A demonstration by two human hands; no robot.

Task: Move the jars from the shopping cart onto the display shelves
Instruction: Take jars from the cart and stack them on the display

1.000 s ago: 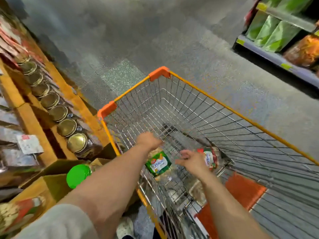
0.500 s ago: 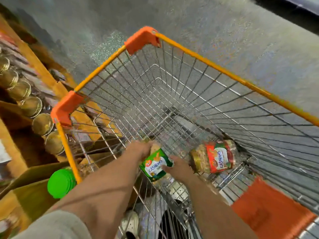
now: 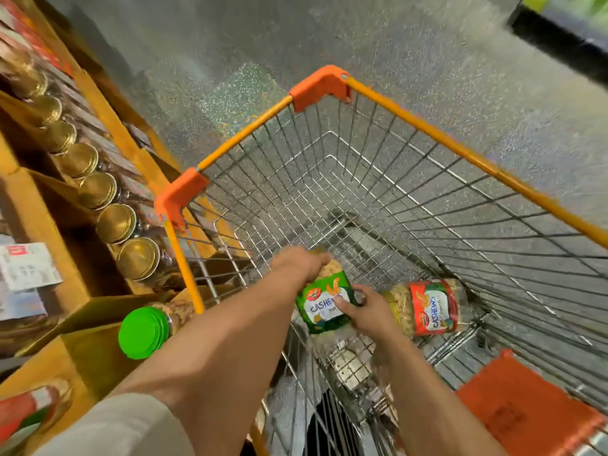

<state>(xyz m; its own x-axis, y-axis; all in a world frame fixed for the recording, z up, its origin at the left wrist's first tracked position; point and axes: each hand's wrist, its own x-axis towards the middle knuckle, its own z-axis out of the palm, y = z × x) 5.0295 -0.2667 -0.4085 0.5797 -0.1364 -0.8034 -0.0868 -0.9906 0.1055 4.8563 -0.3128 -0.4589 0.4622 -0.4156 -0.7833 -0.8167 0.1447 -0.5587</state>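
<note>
A wire shopping cart [image 3: 424, 126] with an orange rim fills the middle of the view. Inside it, a green-labelled cashew jar [image 3: 324, 299] lies tilted near the cart's near end. My left hand [image 3: 297, 264] grips its top from above. My right hand [image 3: 368, 312] holds its lower side, thumb across the label. A red-labelled cashew jar [image 3: 431, 307] lies on its side on the cart floor just right of my right hand, untouched. On the wooden display shelves [image 3: 39, 222] at the left lies a jar with a green lid [image 3: 144, 332].
A row of several gold-lidded jars [image 3: 138, 258] lines the upper shelf at the left, with a white price tag [image 3: 24, 266] below. An orange child-seat flap [image 3: 526, 413] sits at the cart's near right. Speckled grey floor [image 3: 329, 37] lies beyond the cart.
Both hands have closed on the green-labelled jar, the right hand having come over from beside the red-labelled jar. The view has swung down and back up over the cart.
</note>
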